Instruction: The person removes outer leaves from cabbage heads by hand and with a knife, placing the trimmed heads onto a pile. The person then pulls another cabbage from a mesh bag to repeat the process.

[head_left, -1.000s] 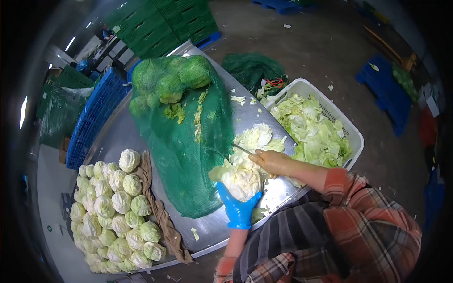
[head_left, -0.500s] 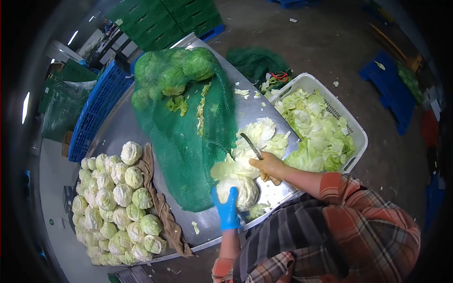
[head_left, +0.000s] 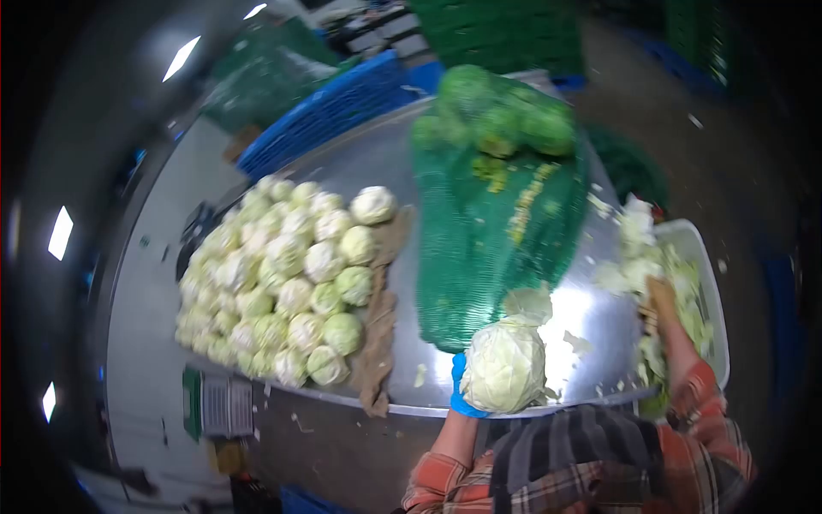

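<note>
My left hand (head_left: pixel 462 385), in a blue glove, grips a pale trimmed cabbage (head_left: pixel 507 367) from its left side, low over the table's front edge. A loose leaf (head_left: pixel 528 302) sticks up at the top of that cabbage. My right hand (head_left: pixel 659 304) is at the right table edge, fingers curled and slightly blurred. It is among cut cabbage leaves (head_left: pixel 635 272) by the crate. The knife seen in it half a second ago is hidden now by the leaves and the hand; no knife shows on the table.
Many trimmed cabbages (head_left: pixel 291 257) are piled at the left beside a brown cloth (head_left: pixel 378 351). A green net sack (head_left: pixel 479 265) with untrimmed cabbages (head_left: pixel 497 111) covers the table's middle. A white crate (head_left: pixel 717 317) of leaves stands right. A blue pallet (head_left: pixel 321 107) leans behind the metal table (head_left: pixel 334 163).
The view has swung left. My right hand has moved right from beside the cabbage to the crate, and the leaves have shifted with it. My left hand still holds the cabbage.
</note>
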The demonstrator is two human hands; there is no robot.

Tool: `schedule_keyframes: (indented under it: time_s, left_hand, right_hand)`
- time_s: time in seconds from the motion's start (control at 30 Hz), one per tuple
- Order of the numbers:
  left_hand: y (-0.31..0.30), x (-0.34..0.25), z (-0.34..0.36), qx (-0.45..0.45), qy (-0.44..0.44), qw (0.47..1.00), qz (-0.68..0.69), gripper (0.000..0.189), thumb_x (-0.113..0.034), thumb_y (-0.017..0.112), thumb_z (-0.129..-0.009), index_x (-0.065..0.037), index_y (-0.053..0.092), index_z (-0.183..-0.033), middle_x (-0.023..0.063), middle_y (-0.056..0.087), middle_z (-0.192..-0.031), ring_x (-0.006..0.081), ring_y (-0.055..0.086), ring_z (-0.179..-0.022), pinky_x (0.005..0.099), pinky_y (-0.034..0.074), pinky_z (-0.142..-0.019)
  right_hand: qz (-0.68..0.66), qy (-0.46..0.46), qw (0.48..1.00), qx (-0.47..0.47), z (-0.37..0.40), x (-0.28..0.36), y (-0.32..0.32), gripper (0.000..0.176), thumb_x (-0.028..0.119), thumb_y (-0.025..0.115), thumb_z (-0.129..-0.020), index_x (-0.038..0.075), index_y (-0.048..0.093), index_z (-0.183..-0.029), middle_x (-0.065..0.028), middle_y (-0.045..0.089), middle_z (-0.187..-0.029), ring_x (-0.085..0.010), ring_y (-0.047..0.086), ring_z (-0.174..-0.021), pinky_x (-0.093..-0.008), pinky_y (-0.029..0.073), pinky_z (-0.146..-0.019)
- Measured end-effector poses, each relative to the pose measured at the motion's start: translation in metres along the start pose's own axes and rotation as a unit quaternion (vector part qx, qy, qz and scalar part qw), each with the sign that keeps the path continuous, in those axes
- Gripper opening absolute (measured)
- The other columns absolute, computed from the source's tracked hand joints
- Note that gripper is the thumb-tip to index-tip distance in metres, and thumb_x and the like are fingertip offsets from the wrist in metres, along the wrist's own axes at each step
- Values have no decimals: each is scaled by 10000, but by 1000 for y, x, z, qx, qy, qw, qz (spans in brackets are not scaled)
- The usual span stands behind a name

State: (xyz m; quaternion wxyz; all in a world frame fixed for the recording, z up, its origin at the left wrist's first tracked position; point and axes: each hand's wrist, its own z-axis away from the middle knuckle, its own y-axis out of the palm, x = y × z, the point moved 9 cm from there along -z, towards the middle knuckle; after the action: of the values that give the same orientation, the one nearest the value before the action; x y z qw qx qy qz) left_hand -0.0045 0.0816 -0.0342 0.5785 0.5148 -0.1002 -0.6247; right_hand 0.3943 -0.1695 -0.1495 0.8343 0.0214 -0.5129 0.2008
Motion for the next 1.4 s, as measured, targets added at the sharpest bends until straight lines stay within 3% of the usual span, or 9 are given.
schedule_keyframes:
  time_s: [0.07,0.13,0.2,0.23,0.43,0.83,1.1,1.3,1.4]
  left_hand:
    - [14,-27,3,111,35,986,122,832,-689,404,-851,-123,351,-1459,140,408,-1464,376,411,-1317,555,308,-1102]
    - [14,-60,8,308,73,899,302,805,-682,380,-868,-129,362,-1453,130,416,-1461,376,408,-1317,548,307,-1104]
    - [-44,-97,-2,148,234,960,42,750,-656,363,-898,-141,375,-1443,114,434,-1448,352,411,-1316,533,316,-1100]
    - [-50,-116,6,211,217,932,201,739,-647,380,-901,-141,380,-1440,111,440,-1443,343,415,-1314,531,325,-1095]
    - [-132,-216,52,-167,341,924,52,791,-649,507,-851,-132,385,-1436,99,447,-1439,326,447,-1291,521,365,-1071]
    - [-180,-472,81,-192,554,808,-59,640,-363,669,-869,-33,438,-1366,148,547,-1276,293,608,-1082,448,522,-910]
    - [-117,-648,88,-341,713,554,-261,837,-246,797,-783,2,336,-1435,137,427,-1404,224,439,-1251,345,362,-1052]
    - [-78,-706,75,-489,590,163,-621,1003,-356,850,-657,-46,328,-1455,214,423,-1417,341,447,-1281,410,393,-1042]
    - [-97,-714,32,-445,469,91,-758,1052,-434,843,-598,-116,338,-1465,259,437,-1383,421,458,-1242,482,419,-987]
  right_hand:
    - [75,-18,997,0,-2,17,-44,691,488,670,-807,46,490,-1307,-197,558,-1161,-284,525,-1042,-431,511,-600]
    - [224,-44,968,-104,18,44,-82,732,426,637,-834,152,335,-1442,-199,574,-1053,-269,567,-663,-383,453,-447]
    - [219,-10,973,-67,15,46,-105,635,365,595,-868,156,368,-1423,-194,597,-993,-221,470,-444,-355,379,-354]
    - [192,-15,978,-77,8,43,-117,599,352,591,-880,116,397,-1395,-151,573,-878,-202,462,-400,-350,372,-332]
    - [116,-58,990,-53,47,37,-73,424,392,555,-926,51,534,-1176,-101,625,-830,-136,434,-304,-279,352,-258]
    - [81,-26,983,164,156,84,149,198,206,480,-986,25,557,-1004,-113,623,-632,-140,455,-304,-273,361,-277]
    - [130,44,984,116,167,60,173,241,241,506,-973,8,556,-1008,-123,625,-624,-172,485,-324,-295,380,-294]
    - [143,94,980,106,154,27,183,200,244,486,-975,49,516,-1006,-118,623,-618,-178,487,-315,-312,353,-247]
    - [206,119,966,104,155,34,199,161,210,452,-970,57,497,-993,-115,614,-597,-173,479,-305,-317,326,-225]
